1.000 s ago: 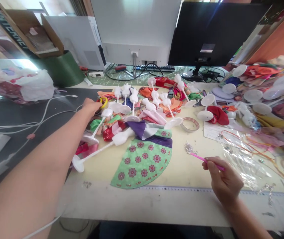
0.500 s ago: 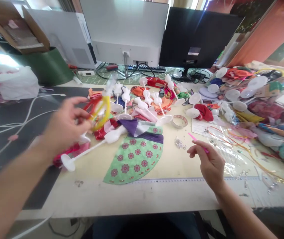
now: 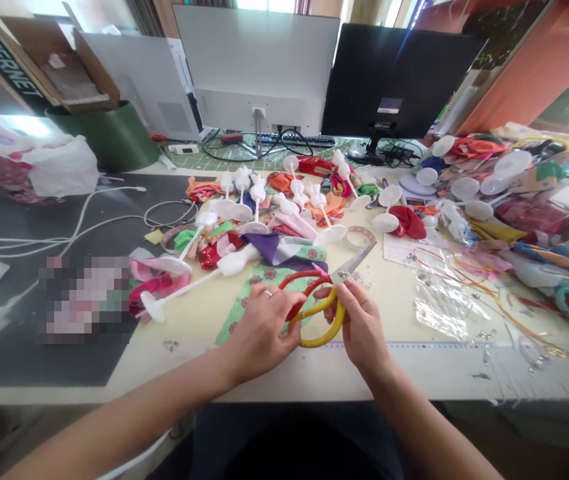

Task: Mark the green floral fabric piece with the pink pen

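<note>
A pair of scissors (image 3: 348,269) with red and yellow handles is held over the table between my two hands, its blades pointing away to the upper right. My left hand (image 3: 267,328), with a ring on one finger, is closed round the handle loops. Gripping near the pivot is my right hand (image 3: 362,320); a pink tip (image 3: 320,269) from the thin pink stick pokes out beside it. Beneath and behind lies the green flower-print fabric (image 3: 234,303), partly hidden by my hands. It joins purple cloth (image 3: 263,247) around a white mini mannequin (image 3: 234,261) lying on its side.
Several more white mini mannequins (image 3: 258,193) and coloured cloth scraps crowd the middle back. Monitors (image 3: 259,60) stand behind them. A roll of tape (image 3: 361,237), a clear plastic bag (image 3: 439,310) and a heap of doll clothes (image 3: 529,220) lie right. White cables (image 3: 77,227) cross the dark mat.
My left hand has brought the scissors from the left to the middle. My right hand has moved left and taken hold of them near the pivot.
</note>
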Tool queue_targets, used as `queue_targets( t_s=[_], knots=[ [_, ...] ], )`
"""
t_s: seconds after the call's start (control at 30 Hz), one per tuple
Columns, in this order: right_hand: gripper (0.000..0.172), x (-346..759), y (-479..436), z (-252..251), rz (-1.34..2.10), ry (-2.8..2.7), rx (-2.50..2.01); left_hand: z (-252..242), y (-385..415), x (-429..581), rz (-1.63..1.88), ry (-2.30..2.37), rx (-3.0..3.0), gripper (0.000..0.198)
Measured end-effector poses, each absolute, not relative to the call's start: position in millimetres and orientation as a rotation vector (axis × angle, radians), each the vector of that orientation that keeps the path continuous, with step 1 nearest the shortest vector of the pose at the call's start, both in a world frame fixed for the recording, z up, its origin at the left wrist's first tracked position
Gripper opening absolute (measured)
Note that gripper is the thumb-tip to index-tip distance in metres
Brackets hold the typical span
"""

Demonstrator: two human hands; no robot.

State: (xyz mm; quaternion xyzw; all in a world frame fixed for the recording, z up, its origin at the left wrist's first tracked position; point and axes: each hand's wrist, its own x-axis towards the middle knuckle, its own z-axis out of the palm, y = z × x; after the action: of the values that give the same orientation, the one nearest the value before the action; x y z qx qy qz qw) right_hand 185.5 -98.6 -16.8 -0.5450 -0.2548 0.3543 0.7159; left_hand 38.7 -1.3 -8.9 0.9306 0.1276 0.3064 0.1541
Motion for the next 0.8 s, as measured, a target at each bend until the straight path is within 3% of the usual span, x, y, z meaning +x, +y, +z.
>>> queue_targets(
  t_s=[0.17, 0.8],
  knots=[
    [0.026, 181, -95, -21, 0.765, -0.512, -1.248, -17, -6, 38, 0.856, 0.325, 2.71, 0.007],
    [0.025, 178, -98, -26, 0.638, -0.545, -1.217, -21, -12, 43, 1.23, 0.264, 3.034, 0.011]
  ],
)
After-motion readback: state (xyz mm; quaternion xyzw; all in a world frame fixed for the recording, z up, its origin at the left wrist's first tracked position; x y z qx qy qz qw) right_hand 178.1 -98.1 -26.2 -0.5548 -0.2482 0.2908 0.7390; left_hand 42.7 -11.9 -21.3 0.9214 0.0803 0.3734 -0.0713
